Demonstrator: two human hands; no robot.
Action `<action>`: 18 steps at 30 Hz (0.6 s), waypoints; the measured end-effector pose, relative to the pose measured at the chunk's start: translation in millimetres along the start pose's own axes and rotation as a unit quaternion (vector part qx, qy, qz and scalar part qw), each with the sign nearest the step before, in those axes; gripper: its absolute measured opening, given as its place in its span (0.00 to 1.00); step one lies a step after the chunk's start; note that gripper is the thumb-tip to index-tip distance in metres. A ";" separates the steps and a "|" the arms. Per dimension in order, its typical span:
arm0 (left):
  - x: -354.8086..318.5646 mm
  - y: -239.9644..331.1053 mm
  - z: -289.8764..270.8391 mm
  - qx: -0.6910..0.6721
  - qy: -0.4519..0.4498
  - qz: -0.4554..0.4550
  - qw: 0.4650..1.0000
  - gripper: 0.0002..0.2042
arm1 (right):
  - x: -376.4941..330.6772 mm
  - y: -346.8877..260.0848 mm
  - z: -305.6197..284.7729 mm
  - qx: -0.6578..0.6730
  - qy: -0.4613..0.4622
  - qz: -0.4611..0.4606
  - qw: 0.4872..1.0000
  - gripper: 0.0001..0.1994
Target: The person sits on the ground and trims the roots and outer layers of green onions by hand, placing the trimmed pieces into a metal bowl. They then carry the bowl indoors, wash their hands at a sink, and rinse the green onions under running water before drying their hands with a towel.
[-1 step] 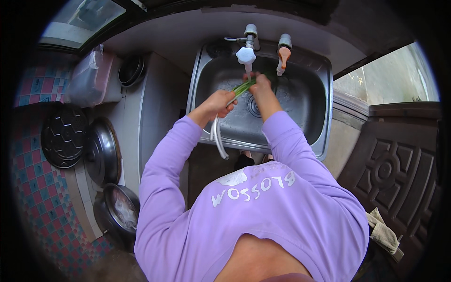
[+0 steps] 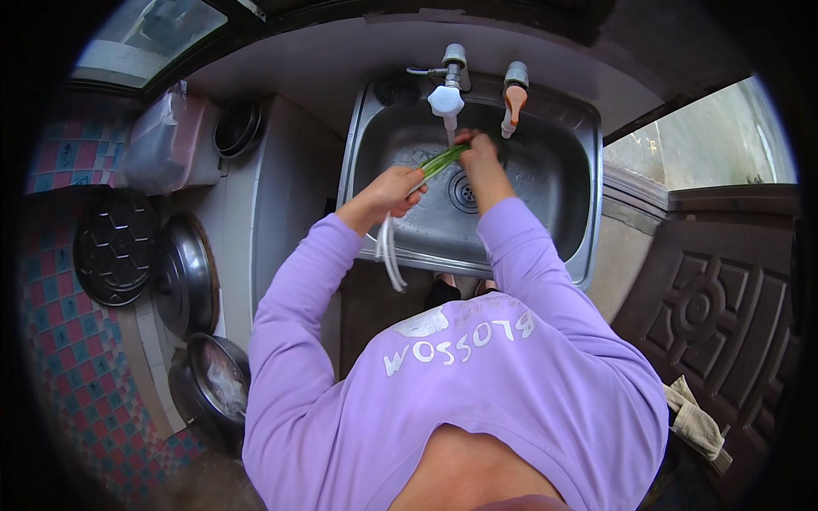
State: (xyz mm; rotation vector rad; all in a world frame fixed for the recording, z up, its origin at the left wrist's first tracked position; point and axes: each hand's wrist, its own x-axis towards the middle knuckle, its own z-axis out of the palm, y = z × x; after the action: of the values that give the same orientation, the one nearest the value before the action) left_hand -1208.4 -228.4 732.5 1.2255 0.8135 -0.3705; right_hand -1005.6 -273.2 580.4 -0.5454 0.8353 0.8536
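Note:
A bunch of green onions stretches between my hands over the sink. My left hand is wrapped round its middle, near the sink's front left side. The long white ends hang below that hand, past the sink's front rim. My right hand closes round the green leaves, its fingertips a little blurred. Just above it is the white-handled tap, from which a stream of water seems to run. The leaf tips are hidden by the right hand.
A second tap with an orange handle stands to the right. The drain lies beneath my hands. On the left are a plastic box, a dark bowl, a metal lid and a pot. A brown door is at right.
My right hand has shifted slightly right, away from the tap's stream. My left hand has moved a touch left, and the white ends have swung a little.

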 end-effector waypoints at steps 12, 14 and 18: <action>52.3 -2.9 -5.7 0.075 0.104 0.060 0.990 0.17 | -49.0 46.2 -41.2 -0.133 -0.231 0.223 0.938 0.27; 52.2 5.0 12.5 0.125 0.137 0.092 0.978 0.18 | -37.1 57.0 -8.4 -0.178 -0.145 0.118 0.966 0.20; 40.6 2.7 -0.8 0.306 0.187 0.167 0.918 0.18 | -59.6 51.8 31.5 -0.157 -0.055 0.051 0.985 0.10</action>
State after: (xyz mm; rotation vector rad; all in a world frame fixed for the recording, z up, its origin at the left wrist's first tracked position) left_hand -1179.7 -220.0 704.9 2.0359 0.8155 -0.1035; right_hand -1058.1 -247.8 642.2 -0.7281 0.6355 1.1100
